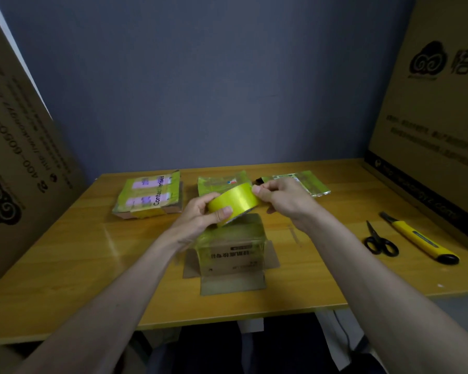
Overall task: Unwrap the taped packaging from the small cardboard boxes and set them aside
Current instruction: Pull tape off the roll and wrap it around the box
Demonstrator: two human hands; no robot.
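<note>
both hands were up over the middle of the wooden surface [65, 255], and between them sat a roll of yellow tape [233, 201]. the left hand [200, 214] had its grip curled round the near side of the roll, thumb pressed flat on the shiny outer band, fingers tucked behind. the right hand [281, 198] worked the far right edge of the roll, thumb and forefinger pinching at the tape there; whether a loose end was actually caught, the picture did not show.

directly under the roll lay the small cardboard box [233, 255], close to the front edge of the surface, its flaps splayed out to the sides and front, a sheet of yellowish clear tape wrapped over its top and dark print showing through. the roll hovered just above the box's far end.

further back, three more taped parcels waited in a row. on the left was the taped package [150, 197] with pink labels and black lettering, lying flat. in the middle, partly hidden behind the roll, was a second wrapped parcel [222, 182], and to the right of that a third wrapped parcel [308, 182], partly behind the right hand.

off to the right, well apart from the box, black scissors [380, 241] lay beside a yellow utility knife [419, 238]. large cardboard sheets [430, 103] stood along both sides.
</note>
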